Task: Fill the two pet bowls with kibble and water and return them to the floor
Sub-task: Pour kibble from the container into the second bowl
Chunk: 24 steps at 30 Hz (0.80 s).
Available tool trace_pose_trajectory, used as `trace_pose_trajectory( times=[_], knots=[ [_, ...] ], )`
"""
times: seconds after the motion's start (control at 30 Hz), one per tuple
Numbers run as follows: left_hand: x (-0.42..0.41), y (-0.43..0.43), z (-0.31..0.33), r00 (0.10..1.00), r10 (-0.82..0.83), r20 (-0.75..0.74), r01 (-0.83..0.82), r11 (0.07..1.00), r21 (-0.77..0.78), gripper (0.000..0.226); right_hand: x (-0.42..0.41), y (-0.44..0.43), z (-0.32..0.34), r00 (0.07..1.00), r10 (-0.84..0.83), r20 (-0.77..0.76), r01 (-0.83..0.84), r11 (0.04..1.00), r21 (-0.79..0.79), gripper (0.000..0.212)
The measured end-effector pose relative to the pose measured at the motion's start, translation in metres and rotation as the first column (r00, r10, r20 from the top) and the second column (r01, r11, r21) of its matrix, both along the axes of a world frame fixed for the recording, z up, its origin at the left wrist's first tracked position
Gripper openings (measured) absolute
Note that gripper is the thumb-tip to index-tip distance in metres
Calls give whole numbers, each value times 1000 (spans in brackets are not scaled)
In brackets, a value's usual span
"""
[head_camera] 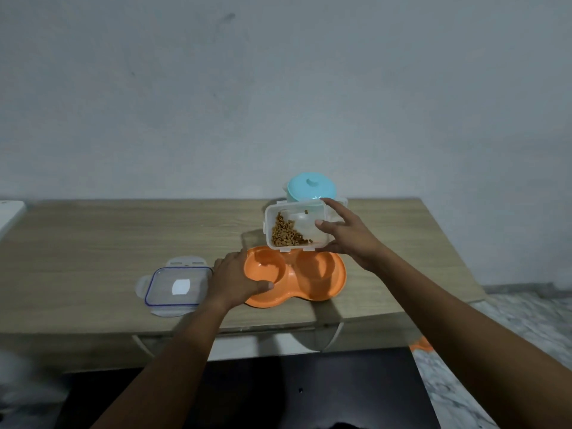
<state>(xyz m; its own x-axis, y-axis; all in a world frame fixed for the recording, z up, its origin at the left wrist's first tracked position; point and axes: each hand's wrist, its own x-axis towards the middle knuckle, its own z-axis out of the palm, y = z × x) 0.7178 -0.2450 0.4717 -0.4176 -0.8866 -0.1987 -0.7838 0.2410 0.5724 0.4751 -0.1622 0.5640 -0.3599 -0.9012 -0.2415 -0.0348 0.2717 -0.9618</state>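
An orange double pet bowl (322, 289) sits on the wooden table (108, 243) near its front edge. Both of its wells look empty. My left hand (235, 280) grips the bowl's left rim, thumb over the edge. My right hand (346, 233) holds a clear plastic container (309, 226) tilted toward me above the bowl. Brown kibble (286, 233) lies piled in the container's lower left corner. Behind the container stands a light blue jug with a lid (311, 187), partly hidden.
The container's clear lid with a blue seal (176, 286) lies flat on the table left of the bowl. A white object (9, 212) pokes in at the far left. Marbled floor (510, 320) shows at the right, with a small orange thing (421, 343) on it.
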Motion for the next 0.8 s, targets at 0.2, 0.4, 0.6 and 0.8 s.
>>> trace_pose_trajectory(
  times=[0.2,0.4,0.6,0.8],
  knots=[
    [0,2,-12,1000,6,11,-7,999,33,111,2,6,-1,995,28,-100,-32,999,-30,60],
    [1,6,-13,999,46,-15,-46,999,21,109,4,10,-1,980,27,-198,-36,998,-42,69],
    [2,8,-10,999,54,0,-54,998,41,107,6,9,-6,967,35,-254,-58,995,-86,71],
    [1,10,-8,998,66,-9,-66,997,45,107,9,8,-7,914,47,-402,-97,990,-105,69]
  ],
)
